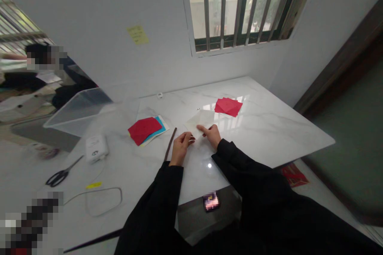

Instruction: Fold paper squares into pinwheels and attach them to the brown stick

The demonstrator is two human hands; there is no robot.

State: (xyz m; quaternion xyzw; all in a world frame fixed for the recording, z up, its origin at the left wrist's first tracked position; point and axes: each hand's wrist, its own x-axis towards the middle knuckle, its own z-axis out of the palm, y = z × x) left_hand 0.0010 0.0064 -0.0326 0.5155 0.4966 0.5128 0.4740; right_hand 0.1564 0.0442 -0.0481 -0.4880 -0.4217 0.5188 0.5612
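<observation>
Presently, the thin cream paper sheet (206, 117) extends over the glossy white marbled tabletop (269, 127), long axis near-left to far-right, beyond the nearer right hand (212, 134), which pinches it. The left hand (180, 147) curls at the near corner; whether it grips cannot be determined.

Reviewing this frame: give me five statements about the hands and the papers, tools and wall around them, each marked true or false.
1. The right hand has its thumb on the pale paper. True.
2. The scissors lie to the right of both hands. False: they lie to the left.
3. A dark strip lies beside the left hand. True.
4. The blue sheet lies on top of the red paper. False: red covers blue.
5. A yellow note is on the wall. True.
</observation>
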